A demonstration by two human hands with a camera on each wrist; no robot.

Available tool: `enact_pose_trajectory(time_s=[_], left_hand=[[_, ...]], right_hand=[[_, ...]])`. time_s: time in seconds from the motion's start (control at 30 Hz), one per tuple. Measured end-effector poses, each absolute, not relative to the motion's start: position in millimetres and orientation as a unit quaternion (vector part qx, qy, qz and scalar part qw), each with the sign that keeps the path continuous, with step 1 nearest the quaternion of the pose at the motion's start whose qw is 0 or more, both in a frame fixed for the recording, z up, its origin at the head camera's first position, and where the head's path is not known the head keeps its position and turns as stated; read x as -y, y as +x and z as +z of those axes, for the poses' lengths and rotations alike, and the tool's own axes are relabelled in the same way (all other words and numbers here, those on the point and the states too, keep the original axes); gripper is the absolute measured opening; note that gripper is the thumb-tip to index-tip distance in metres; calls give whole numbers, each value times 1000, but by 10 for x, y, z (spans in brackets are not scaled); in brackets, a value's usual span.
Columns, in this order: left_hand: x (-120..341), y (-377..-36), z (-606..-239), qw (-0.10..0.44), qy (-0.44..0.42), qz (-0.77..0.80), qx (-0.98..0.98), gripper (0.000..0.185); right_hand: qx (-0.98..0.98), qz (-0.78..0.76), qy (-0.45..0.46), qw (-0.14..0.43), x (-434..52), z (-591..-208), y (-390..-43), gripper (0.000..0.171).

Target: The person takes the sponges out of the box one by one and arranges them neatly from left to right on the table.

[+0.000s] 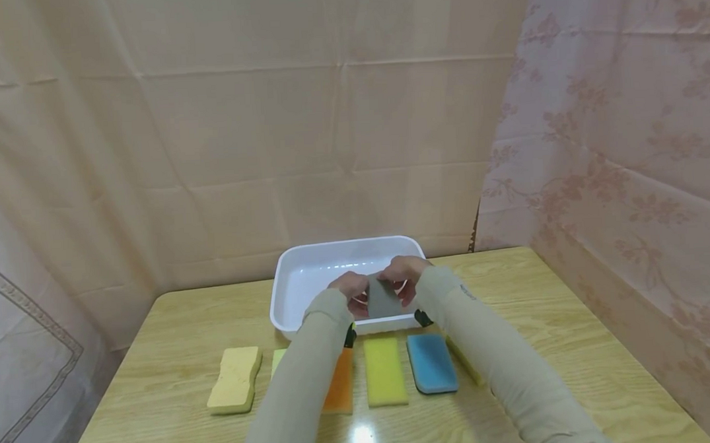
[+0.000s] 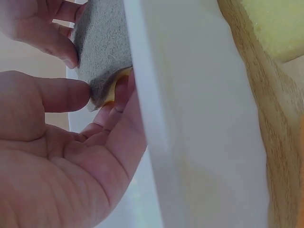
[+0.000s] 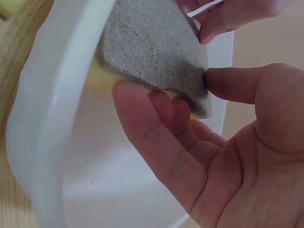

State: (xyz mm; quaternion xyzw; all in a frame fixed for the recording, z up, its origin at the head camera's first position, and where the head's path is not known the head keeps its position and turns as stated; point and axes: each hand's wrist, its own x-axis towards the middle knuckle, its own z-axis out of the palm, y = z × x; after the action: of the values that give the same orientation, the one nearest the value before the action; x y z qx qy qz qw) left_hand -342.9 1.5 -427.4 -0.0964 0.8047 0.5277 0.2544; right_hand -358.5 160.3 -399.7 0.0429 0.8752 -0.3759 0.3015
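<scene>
Both hands hold one sponge point(image 1: 384, 298) with a grey scouring face and a yellow foam underside, inside the white basin point(image 1: 283, 297). My left hand point(image 1: 352, 291) pinches its left edge, thumb on the grey face and fingers beneath. At the opposite edge, my right hand point(image 1: 406, 275) grips it the same way, its fingers under the yellow foam in the right wrist view. The grey face is turned up and toward the head camera. In the left wrist view, the sponge's corner point(image 2: 102, 92) bends slightly under the thumb.
Along the front of the wooden table point(image 1: 193, 321) lie a pale yellow wavy sponge point(image 1: 235, 380), an orange sponge point(image 1: 339, 384), a yellow sponge point(image 1: 385, 372) and a blue sponge point(image 1: 431, 363). Sleeves partly cover a light green piece point(image 1: 278, 358) and another yellow-green sponge point(image 1: 465, 361). A beige curtain point(image 1: 303, 131) hangs behind.
</scene>
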Motion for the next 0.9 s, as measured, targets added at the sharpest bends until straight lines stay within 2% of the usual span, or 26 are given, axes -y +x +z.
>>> enact_pose_trajectory(time_s=[0.43,0.6,0.9], left_hand=[[47,-3305,-4165,249,-70,541,-800,32],[89,-3304,-4213,253,-66,565,-783,33],[76,-3331,-4233,252,-57,595,-761,22]], right_hand=[[-875,-387,15,290,-1643,-4062,-3640,33],[-881,-389,0,268,-1644,-4148,-3656,30],[-895,-393,-17,210,-1680,-4157,-3555,31]])
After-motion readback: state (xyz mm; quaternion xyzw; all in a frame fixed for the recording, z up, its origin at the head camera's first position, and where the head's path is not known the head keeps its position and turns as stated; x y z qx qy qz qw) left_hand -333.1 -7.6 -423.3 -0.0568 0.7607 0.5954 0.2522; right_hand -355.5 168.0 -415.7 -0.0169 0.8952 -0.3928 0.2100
